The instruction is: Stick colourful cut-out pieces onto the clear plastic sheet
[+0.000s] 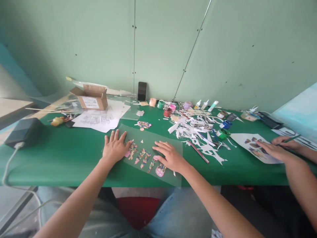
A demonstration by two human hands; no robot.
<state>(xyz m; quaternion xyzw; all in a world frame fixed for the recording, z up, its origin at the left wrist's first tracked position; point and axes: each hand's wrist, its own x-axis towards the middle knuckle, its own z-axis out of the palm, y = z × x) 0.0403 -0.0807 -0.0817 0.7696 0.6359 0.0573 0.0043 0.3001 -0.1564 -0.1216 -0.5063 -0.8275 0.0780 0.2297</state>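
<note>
A clear plastic sheet lies on the green table in front of me, with several colourful patterned paper cutouts in a row at its middle. My left hand rests flat with fingers spread at the sheet's left side, its thumb at a cutout with a pink part. On the right, my right hand has its fingers stretched out over the sheet, partly covering a cutout with a round pink end. Another patterned cutout lies beyond the sheet. Neither hand shows anything gripped.
White paper scraps are heaped at right, near paint jars and glue bottles. An open cardboard box stands on printed sheets. A phone leans on the wall. Another person's hands work over a painted sheet.
</note>
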